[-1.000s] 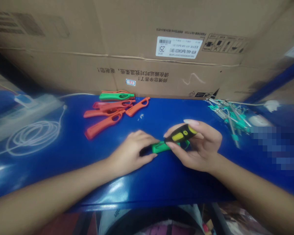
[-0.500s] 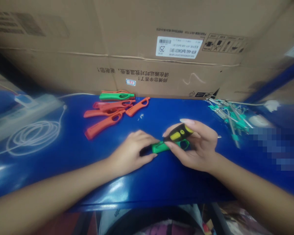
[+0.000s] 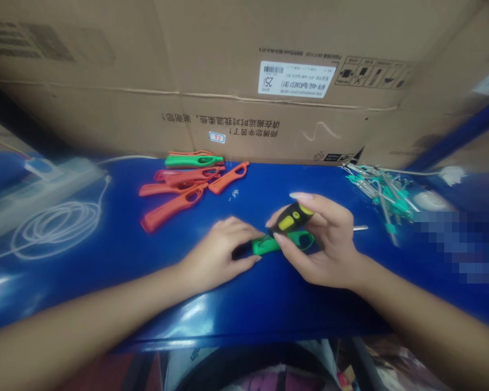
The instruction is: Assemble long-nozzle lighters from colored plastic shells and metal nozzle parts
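Observation:
My left hand (image 3: pixel 220 252) lies on the blue table (image 3: pixel 106 260) with its fingers closed over the near end of a green plastic handle piece (image 3: pixel 281 243), pinning it down. My right hand (image 3: pixel 324 244) grips a black and yellow screwdriver (image 3: pixel 290 218), whose tip points down and left onto the green piece, between the two hands. A short silver metal rod (image 3: pixel 361 228) lies on the table just right of my right hand.
A heap of orange handle pieces (image 3: pixel 183 190) topped by a green one (image 3: pixel 193 160) lies at the back left. Teal and metal parts (image 3: pixel 381 190) are piled at the back right. A white power strip (image 3: pixel 41 182) with coiled cable (image 3: pixel 55 225) sits left. A cardboard box (image 3: pixel 244 76) walls the back.
My right hand has moved the screwdriver a little left and tilted it, uncovering a silver rod to its right. My left hand and the green piece have stayed put.

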A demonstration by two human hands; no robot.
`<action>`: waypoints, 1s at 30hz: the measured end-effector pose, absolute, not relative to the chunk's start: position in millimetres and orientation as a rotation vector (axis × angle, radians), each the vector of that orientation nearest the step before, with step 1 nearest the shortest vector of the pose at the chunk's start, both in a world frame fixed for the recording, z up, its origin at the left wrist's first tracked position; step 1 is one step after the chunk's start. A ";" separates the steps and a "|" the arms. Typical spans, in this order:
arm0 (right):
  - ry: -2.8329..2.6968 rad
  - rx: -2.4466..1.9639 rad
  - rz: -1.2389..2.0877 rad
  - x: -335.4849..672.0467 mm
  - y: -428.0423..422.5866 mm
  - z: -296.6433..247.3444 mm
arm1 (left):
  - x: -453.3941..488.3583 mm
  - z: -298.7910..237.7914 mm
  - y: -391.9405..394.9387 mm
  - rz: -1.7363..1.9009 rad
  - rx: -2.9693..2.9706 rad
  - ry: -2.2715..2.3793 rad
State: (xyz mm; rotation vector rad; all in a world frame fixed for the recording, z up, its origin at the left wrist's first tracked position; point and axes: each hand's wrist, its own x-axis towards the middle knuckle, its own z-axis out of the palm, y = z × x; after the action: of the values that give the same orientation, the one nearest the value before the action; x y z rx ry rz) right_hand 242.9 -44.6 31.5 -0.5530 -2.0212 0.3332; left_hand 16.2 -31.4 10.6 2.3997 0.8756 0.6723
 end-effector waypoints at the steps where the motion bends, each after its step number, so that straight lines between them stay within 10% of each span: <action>1: -2.011 -0.573 0.312 242.3 -44.7 31.6 | 16.6 10.7 -31.2 0.683 2.392 0.869; 30: -2.215 -0.690 -0.040 264.6 -28.5 87.6 | 48.5 4.1 -24.8 0.698 2.421 0.913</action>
State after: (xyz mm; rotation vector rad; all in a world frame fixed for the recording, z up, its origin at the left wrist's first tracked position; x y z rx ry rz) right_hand 264.6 -28.5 87.6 -0.6903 -2.2147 -0.0400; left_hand 48.5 -24.8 4.1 2.4208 0.9127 0.6977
